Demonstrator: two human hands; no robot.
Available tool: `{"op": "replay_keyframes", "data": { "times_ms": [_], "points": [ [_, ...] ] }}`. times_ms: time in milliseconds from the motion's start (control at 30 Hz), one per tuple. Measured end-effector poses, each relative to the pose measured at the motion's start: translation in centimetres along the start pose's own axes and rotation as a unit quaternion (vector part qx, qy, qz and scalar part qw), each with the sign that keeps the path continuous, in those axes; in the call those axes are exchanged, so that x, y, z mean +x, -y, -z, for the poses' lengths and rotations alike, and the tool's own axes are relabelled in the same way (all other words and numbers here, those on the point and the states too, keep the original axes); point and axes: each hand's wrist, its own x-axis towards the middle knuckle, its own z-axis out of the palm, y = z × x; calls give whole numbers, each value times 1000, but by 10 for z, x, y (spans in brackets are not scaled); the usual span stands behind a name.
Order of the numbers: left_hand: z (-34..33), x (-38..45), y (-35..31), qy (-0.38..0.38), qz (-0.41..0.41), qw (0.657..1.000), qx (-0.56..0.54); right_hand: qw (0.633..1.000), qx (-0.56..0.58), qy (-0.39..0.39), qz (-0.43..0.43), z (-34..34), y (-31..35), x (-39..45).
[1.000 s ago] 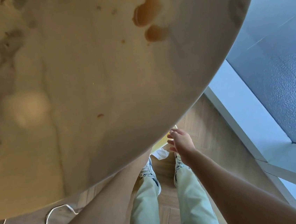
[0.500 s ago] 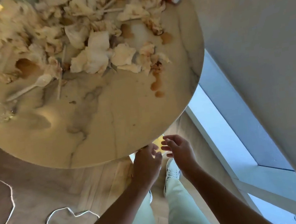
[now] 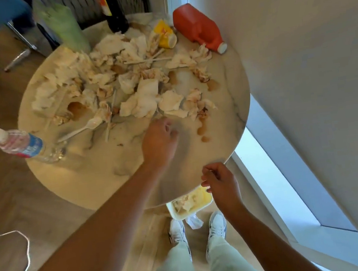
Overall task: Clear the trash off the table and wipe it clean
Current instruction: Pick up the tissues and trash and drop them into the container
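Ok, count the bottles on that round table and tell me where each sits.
3: a clear plastic water bottle lying at the left edge, an orange plastic bottle on its side far right, a dark glass bottle upright at the back. Tissues could hide more.

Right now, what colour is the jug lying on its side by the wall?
Red-orange, with a white cap: the jug shows best in the head view.

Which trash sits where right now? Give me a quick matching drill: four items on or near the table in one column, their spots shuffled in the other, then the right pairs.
Things:
1. red jug
2. water bottle
3. plastic spoon
4. yellow bin

Places:
A. lying on the table's left edge
B. on the floor below the table's near edge
C. lying on its side at the far right, by the wall
D. flat on the table, just in front of the napkin pile

Pairs: 1-C, 2-A, 3-D, 4-B
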Motion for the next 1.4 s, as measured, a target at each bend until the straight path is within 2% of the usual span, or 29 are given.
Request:
{"op": "replay_keyframes", "data": {
  "times_ms": [100,200,300,400,533,667,767,900,1000,1133,1200,1300,1333,1400],
  "points": [
    [16,62,12,-25,-5,989,149,1000,-1,4,4,1,5,-1],
    [21,100,28,20,8,963,269,1000,-14,6,4,5,4,0],
    [15,116,44,44,12,946,322,1000,-21,11,0,7,2,1],
    [9,117,58,11,-7,957,290,999,-19,27,-8,6,5,5],
    [19,99,65,-60,-54,980,181,998,-13,55,4,-1,16,15],
    [41,47,52,-119,-116,982,95,997,28,75,13,-14,38,28],
    [55,-5,31,-77,-121,990,-2,988,96,117,-18,-30,56,36],
    [59,-47,15,-3,-115,992,-59,954,233,162,-100,-51,79,47],
    [52,-50,19,14,-78,994,-80,946,230,203,-104,-58,87,48],
    [39,-24,24,0,-22,999,-41,945,211,244,-57,-60,79,47],
    [37,-6,21,51,-33,998,-27,952,190,237,-43,-56,76,50],
    [46,30,19,241,-42,967,-65,969,165,180,-43,-44,70,62],
    [48,43,19,277,-32,958,-67,975,152,159,-43,-39,69,65],
    [43,73,21,257,-26,965,-41,986,113,115,-43,-30,66,71]
  ]
}}
